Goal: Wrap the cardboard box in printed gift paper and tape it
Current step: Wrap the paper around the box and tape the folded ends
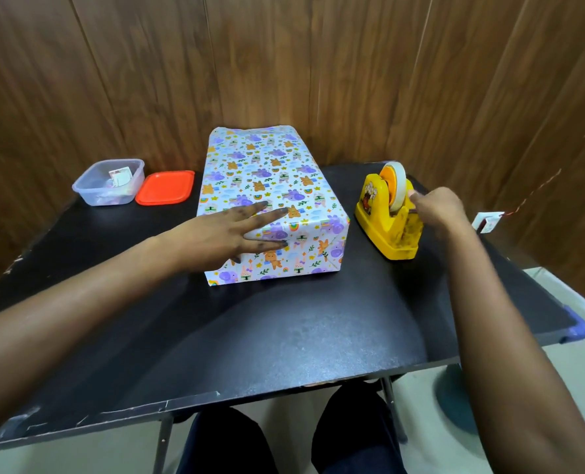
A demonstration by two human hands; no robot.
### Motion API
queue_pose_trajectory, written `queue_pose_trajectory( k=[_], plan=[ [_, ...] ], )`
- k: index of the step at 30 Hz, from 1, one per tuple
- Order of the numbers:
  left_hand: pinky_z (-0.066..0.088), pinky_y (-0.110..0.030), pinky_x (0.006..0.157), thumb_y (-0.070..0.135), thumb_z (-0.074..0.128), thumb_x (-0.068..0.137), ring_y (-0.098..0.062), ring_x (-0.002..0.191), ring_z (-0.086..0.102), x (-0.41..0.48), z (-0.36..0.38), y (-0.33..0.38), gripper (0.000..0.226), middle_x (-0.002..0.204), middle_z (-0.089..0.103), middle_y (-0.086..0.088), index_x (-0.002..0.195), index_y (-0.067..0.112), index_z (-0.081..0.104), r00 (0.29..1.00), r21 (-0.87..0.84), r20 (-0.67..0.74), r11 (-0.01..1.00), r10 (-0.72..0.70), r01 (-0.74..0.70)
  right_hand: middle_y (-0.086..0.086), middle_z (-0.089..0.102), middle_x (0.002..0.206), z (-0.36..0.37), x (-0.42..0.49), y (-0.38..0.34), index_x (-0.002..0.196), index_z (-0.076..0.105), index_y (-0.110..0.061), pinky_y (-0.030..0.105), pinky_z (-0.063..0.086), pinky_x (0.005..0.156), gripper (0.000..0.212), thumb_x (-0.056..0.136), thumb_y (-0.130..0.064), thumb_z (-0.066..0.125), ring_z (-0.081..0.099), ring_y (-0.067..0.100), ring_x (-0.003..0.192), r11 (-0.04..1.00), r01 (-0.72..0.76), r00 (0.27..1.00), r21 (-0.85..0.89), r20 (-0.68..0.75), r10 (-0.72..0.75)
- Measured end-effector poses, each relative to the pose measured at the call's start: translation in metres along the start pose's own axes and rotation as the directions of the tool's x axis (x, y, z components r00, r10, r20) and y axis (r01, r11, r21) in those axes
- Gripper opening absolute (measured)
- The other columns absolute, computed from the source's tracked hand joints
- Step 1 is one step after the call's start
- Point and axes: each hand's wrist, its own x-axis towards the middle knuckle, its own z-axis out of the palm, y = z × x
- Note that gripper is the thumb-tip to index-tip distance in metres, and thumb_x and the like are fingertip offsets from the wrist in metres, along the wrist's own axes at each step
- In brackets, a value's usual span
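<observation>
Pressing box point(270, 165) under spread left fingers point(264, 218); right fingers point(418, 199) at dispenser point(385, 230), grip unclear

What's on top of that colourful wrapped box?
Only the left hand, lying flat with fingers spread on the near end of the gift paper. The cardboard box beneath is covered on every side in view, so none of it shows.

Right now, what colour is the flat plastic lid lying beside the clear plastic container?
The flat plastic lid is orange-red; the head view shows it best.
</observation>
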Motion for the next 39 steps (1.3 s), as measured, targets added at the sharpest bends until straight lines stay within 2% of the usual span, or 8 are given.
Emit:
queue_pose_trajectory(
  k=[4,12,14,16,19,29,35,39],
  plan=[
    [0.047,-0.039,0.093,0.002,0.074,0.071,-0.034,0.139,0.028,-0.001,0.005,-0.003,0.090,0.158,0.003,-0.003,0.144,0.035,0.031,1.000,0.000,0.016,1.000,0.011,-0.011,0.011,0.057,0.127,-0.003,0.013,-0.002,0.123,0.055,0.000,0.039,0.047,0.096,0.042,0.086,-0.018,0.067,0.055,0.024,0.114,0.924,-0.161,0.977,0.347,0.188,0.099],
    [0.047,-0.041,0.096,-0.001,0.071,0.072,-0.032,0.141,0.020,-0.002,0.007,-0.004,0.093,0.156,-0.006,0.002,0.145,0.035,0.026,1.000,0.004,0.002,1.000,0.020,-0.020,0.007,0.060,0.123,-0.017,-0.001,-0.005,0.105,0.067,-0.003,0.036,0.036,0.094,0.023,0.082,-0.003,0.064,0.051,0.022,0.114,0.854,-0.159,0.982,0.495,0.170,0.084],
    [0.047,-0.038,0.095,0.000,0.074,0.070,-0.031,0.140,0.024,-0.002,0.007,-0.004,0.096,0.157,-0.002,0.001,0.145,0.036,0.026,1.000,0.011,-0.018,1.000,0.021,-0.021,0.005,0.064,0.102,-0.013,-0.009,0.009,0.089,0.067,-0.005,0.035,0.033,0.098,0.008,0.086,-0.006,0.060,0.052,0.021,0.106,0.863,-0.195,0.971,0.467,0.218,0.101],
    [0.047,-0.037,0.094,0.003,0.077,0.068,-0.032,0.137,0.030,-0.001,0.008,-0.004,0.105,0.157,0.003,-0.002,0.146,0.039,0.017,0.999,0.015,-0.025,0.999,0.039,-0.038,0.001,0.060,0.080,-0.005,-0.016,0.023,0.073,0.061,-0.010,0.027,0.040,0.088,0.019,0.091,-0.012,0.058,0.053,0.016,0.086,0.844,-0.226,0.960,0.487,0.259,0.108],
    [0.047,-0.035,0.093,0.003,0.079,0.066,-0.030,0.137,0.030,-0.001,0.008,-0.004,0.117,0.157,0.005,-0.003,0.147,0.040,0.003,0.999,0.013,-0.026,0.999,0.042,-0.042,-0.001,0.056,0.072,0.006,-0.025,0.032,0.069,0.056,-0.013,0.020,0.034,0.058,0.026,0.092,-0.025,0.058,0.050,0.009,0.065,0.762,-0.246,0.959,0.599,0.266,0.101],
    [0.042,-0.036,0.100,0.000,0.074,0.070,-0.023,0.143,-0.005,-0.003,0.014,-0.007,0.114,0.158,-0.002,0.002,0.147,0.043,0.001,0.999,0.009,-0.023,1.000,0.030,-0.029,-0.007,0.057,0.043,0.036,-0.037,0.033,0.060,0.052,-0.015,0.024,0.037,0.055,0.039,0.089,-0.039,0.061,0.051,0.009,0.054,0.463,-0.248,0.966,0.851,0.179,0.188],
    [0.048,-0.034,0.090,0.000,0.080,0.061,-0.028,0.136,0.032,-0.001,0.009,-0.003,0.110,0.156,0.008,-0.003,0.146,0.038,0.021,0.997,0.019,-0.063,0.999,0.049,-0.048,-0.006,0.058,0.040,0.047,-0.044,0.025,0.064,0.052,-0.012,0.027,0.047,0.056,0.037,0.089,-0.037,0.061,0.058,0.013,0.060,0.192,-0.285,0.943,0.939,0.238,0.234],
    [0.046,-0.033,0.093,0.004,0.080,0.062,-0.024,0.137,0.021,-0.003,0.011,-0.004,0.121,0.158,-0.001,-0.001,0.147,0.040,0.002,0.997,0.039,-0.059,0.998,0.057,-0.055,-0.005,0.059,0.040,0.048,-0.046,0.020,0.068,0.052,-0.010,0.027,0.048,0.055,0.036,0.090,-0.036,0.060,0.060,0.014,0.064,0.095,-0.301,0.930,0.949,0.270,0.250]
  ],
)
